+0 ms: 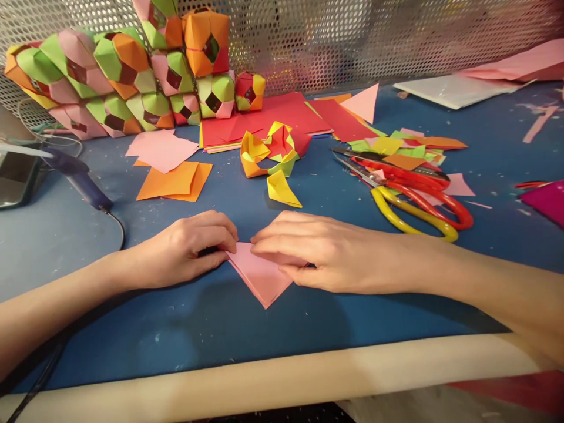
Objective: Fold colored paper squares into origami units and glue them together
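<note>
A pink sheet of paper (pixel 264 276), folded into a triangle, lies on the blue table with one point toward me. At its left corner, the fingertips and thumb of my left hand (pixel 198 247) are closed on the paper's edge. My right hand (pixel 326 252) covers the right part of the sheet, its fingers along the top fold and its thumb on the lower side; that corner is hidden beneath it. Beyond my hands are a folded yellow paper piece (pixel 282 189) and a partly joined yellow, red and green paper unit (pixel 275 150).
Red- and yellow-handled scissors (pixel 409 214) lie right, beside paper scraps (pixel 396 147). Orange squares (pixel 171 181) and pink squares (pixel 165 150) are at left, near a blue glue gun (pixel 79 176) with a cord. Folded paper blocks (pixel 127 82) stand against the perforated metal panel (pixel 330 41).
</note>
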`<state>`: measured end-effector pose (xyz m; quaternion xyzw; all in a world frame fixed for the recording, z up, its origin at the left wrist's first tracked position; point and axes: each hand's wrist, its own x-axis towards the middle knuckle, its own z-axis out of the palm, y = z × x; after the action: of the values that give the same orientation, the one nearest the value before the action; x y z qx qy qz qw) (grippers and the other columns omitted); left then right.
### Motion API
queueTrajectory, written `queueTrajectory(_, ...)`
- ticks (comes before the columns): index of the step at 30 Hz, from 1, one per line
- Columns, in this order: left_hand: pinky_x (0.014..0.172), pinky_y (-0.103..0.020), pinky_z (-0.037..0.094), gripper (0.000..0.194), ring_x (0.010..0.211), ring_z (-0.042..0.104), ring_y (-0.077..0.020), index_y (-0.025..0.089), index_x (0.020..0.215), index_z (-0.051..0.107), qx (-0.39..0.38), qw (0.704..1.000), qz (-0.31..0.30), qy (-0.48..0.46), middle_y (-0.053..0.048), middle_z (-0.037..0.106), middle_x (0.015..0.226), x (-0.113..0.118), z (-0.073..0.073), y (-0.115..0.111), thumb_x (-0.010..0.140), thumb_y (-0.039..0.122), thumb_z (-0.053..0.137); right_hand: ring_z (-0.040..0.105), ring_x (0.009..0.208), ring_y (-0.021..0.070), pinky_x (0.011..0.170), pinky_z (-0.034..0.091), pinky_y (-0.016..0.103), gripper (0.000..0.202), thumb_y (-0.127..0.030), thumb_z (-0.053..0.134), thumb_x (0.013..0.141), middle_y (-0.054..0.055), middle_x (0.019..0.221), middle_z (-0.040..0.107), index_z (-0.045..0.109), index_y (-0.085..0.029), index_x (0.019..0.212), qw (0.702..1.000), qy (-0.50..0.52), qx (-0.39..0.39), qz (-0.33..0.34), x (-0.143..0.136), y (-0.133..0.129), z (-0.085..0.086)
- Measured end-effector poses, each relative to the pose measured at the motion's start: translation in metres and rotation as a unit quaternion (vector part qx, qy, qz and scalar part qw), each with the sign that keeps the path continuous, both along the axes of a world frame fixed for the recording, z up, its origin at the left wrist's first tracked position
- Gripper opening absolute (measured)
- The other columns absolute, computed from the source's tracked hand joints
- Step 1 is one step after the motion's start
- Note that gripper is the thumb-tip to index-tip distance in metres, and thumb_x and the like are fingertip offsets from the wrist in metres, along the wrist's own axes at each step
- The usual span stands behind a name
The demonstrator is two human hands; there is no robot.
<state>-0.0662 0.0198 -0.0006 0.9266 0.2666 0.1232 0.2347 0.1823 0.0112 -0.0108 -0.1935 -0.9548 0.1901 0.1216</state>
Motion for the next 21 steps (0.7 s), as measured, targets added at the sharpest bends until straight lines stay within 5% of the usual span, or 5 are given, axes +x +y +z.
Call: queueTrajectory(21, 0.082, -0.031, 0.049, 0.019, 0.095, 0.057, -0.0175, 0.017, 0.09, 0.067, 0.015, 0.997, -0.064, 0.03, -0.011, 0.064, 0.105, -0.0055, 0.0041, 0.0058, 0.084, 0.011, 0.05, 0.051, 0.108, 0.023, 0.088, 0.045, 0.041, 0.023, -0.01, 0.045, 0.088, 0.012, 0.125, 0.057, 0.064, -0.012, 0.102, 0.996, -0.007, 0.087, 0.022, 0.0, -0.0046, -0.0057)
